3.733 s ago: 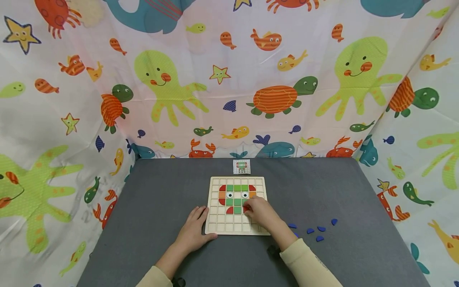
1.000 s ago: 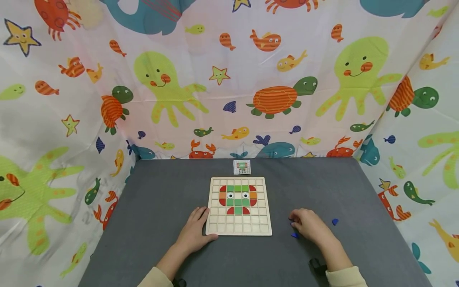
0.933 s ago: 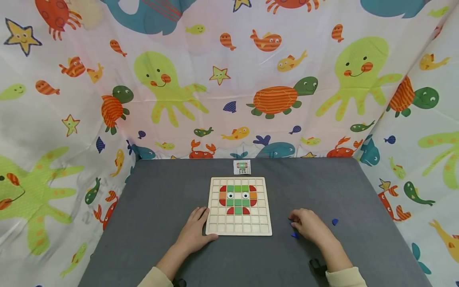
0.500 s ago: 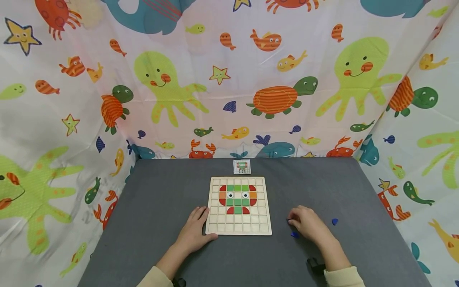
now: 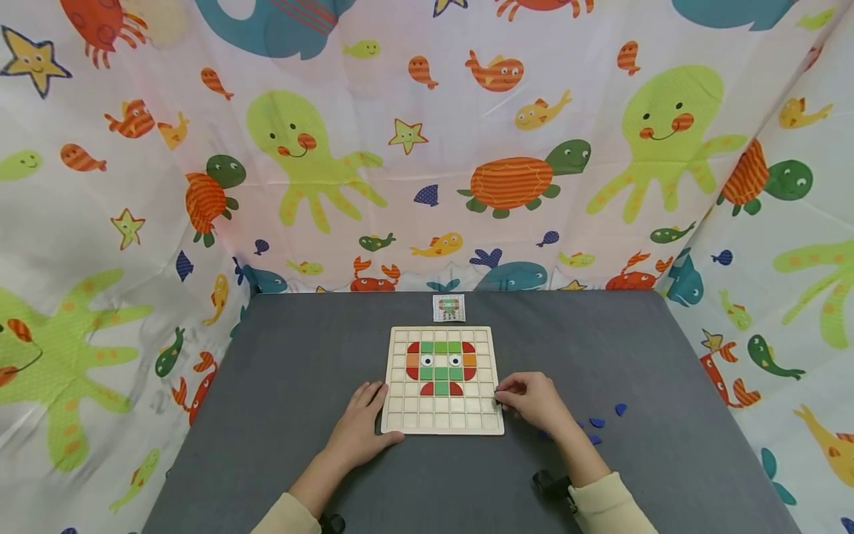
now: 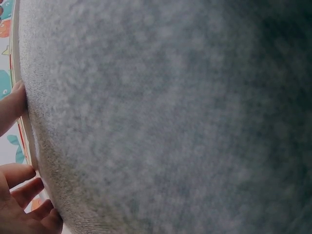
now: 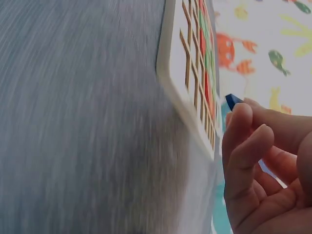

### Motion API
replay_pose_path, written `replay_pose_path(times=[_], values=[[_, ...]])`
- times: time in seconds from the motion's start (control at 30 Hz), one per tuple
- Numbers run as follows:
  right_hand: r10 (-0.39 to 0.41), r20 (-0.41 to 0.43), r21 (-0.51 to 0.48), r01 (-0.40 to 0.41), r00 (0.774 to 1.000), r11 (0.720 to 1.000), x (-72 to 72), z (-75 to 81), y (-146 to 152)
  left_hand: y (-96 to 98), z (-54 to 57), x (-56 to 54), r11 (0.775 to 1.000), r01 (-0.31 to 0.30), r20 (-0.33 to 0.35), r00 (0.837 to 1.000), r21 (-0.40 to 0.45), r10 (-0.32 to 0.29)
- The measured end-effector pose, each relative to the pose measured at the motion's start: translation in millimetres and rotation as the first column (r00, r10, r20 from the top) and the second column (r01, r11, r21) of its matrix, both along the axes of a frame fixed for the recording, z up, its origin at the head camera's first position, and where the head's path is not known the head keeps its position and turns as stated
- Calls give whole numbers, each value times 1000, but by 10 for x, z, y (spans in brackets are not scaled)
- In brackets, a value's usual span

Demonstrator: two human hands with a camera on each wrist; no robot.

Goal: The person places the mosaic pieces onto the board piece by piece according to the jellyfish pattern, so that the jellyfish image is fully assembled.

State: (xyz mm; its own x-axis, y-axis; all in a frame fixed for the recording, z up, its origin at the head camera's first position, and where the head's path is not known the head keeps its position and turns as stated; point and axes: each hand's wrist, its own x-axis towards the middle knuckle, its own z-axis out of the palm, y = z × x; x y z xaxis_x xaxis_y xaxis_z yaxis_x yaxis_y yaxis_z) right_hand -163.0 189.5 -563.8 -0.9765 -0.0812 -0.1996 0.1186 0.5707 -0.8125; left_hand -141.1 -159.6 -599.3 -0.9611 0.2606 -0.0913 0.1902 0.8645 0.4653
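A square wooden grid board (image 5: 442, 425) lies mid-table, with red, green and orange tiles and two eye tiles set into a face-like shape in its upper cells. My left hand (image 5: 359, 423) rests at the board's left edge, fingers straight and thumb at the near corner. At the right edge of the board, my right hand (image 5: 531, 398) pinches a small blue tile (image 7: 231, 101) between thumb and forefinger, raised above the table in the right wrist view. The left wrist view shows mostly blurred grey cloth, with left-hand fingers (image 6: 30, 204) along the board's rim.
Several blue tiles (image 5: 597, 423) lie on the grey table (image 5: 300, 348) right of the board, some partly behind the right forearm. A small printed card (image 5: 449, 308) with a coloured grid figure lies beyond the board. A sea-animal curtain (image 5: 360, 96) hangs behind.
My right hand set a red tile right of the lower green one, went to the blue tiles, and has now come left to the board's edge with one. My left hand stays put.
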Motion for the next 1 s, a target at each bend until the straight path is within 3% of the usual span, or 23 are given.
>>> replay_pose_path(times=[0.43, 0.73, 0.87, 1.0], values=[[-13, 10, -57, 13, 1000, 998, -39, -112, -605, 5, 7, 10, 1000, 7, -11, 1000, 7, -7], [-25, -143, 132, 44, 989, 990, 2, -139, -850, -10, 7, -5, 1000, 3, -5, 1000, -5, -3], [-23, -184, 206, 62, 983, 977, 27, -143, -896, -3, 11, -3, 1000, 5, -4, 1000, -8, -5], [6, -187, 221, 36, 982, 975, 31, -143, -894, 5, -8, -7, 1000, 0, -1, 1000, -10, 0]])
